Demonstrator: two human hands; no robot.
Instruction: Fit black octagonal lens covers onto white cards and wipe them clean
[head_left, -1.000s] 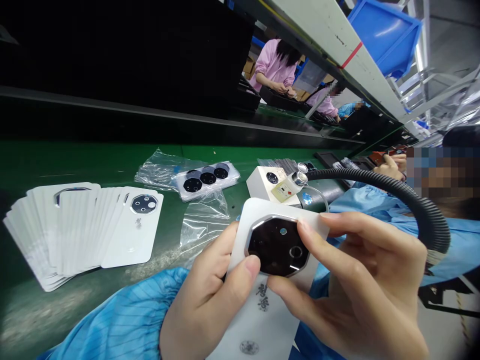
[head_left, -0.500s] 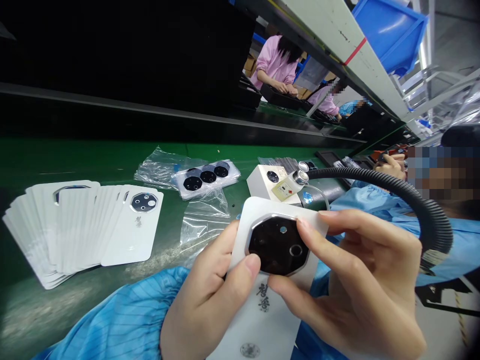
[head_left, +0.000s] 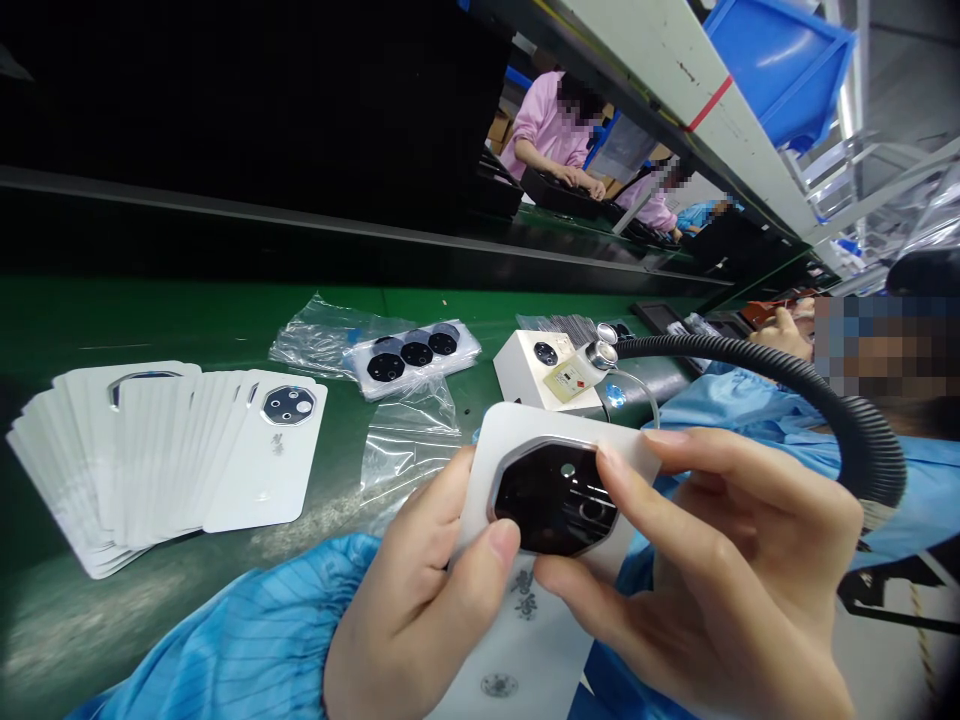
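Observation:
A white phone back cover [head_left: 544, 640] with dark printed characters is held up in front of me. Near its top sits a glossy black octagonal camera lens plate [head_left: 551, 500] within a silver rim. My left hand [head_left: 420, 590] is closed on the cover's left edge, its thumb by the plate's lower left corner. My right hand [head_left: 727, 560] has its index fingertip on the plate's upper right edge and its thumb at the lower edge. The right hand's remaining fingers curl behind the cover's upper right corner.
On the green bench, a fanned stack of white covers [head_left: 157, 460] lies left. Black round-looking lens plates [head_left: 415, 355] rest on a white sheet beside clear plastic bags [head_left: 409, 430]. Behind my hands stand a white box [head_left: 525, 365], a labelled bottle [head_left: 574, 375] and a black corrugated hose [head_left: 810, 385]. A co-worker's blue sleeve [head_left: 720, 400] is at right.
The cover has tilted slightly and its top edge sits a little lower, with both hands keeping their hold. Reflections on the black plate have shifted.

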